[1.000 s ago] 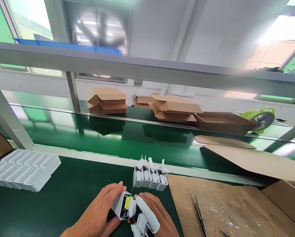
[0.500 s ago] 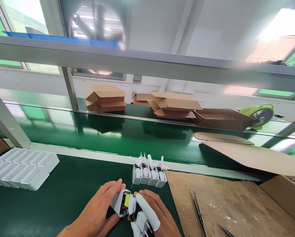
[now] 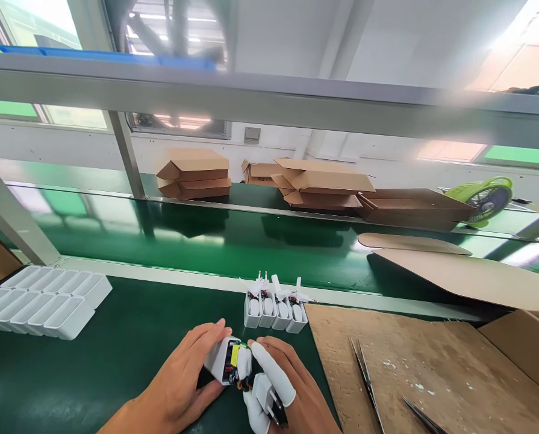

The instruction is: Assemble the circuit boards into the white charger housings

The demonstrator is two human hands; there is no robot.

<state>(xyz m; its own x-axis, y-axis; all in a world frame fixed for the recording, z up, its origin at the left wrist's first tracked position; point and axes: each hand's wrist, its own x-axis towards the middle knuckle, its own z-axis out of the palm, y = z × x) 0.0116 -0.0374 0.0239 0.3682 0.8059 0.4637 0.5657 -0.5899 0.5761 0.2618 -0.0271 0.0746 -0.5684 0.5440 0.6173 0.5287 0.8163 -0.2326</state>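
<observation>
Between thumb and fingers, my left hand [image 3: 183, 367] grips a white plastic housing [image 3: 217, 360], its open end turned to the right. Partly inside that opening sits a circuit board [image 3: 236, 361] with a yellow-wrapped part and a white block. My right hand [image 3: 291, 380], with white covers on thumb and index finger, holds the board's outer end together with a white plug piece [image 3: 264, 392] that has metal pins. Just beyond my hands stands a row of several filled housings [image 3: 276, 312] with boards and plug pieces sticking up. The right fingertips partly hide the board.
Several white housings [image 3: 65, 316] lie in two rows at the left. A worn brown board [image 3: 405, 355] at the right bears tweezers [image 3: 366, 380] and a second pointed tool [image 3: 423, 416]. Cardboard boxes [image 3: 323, 181] and a green fan [image 3: 483, 202] stand behind the green belt [image 3: 197, 241].
The view has shifted slightly, so the bench things appear a little higher. Both hands keep their hold on the housing and the board, with hardly any movement between them.
</observation>
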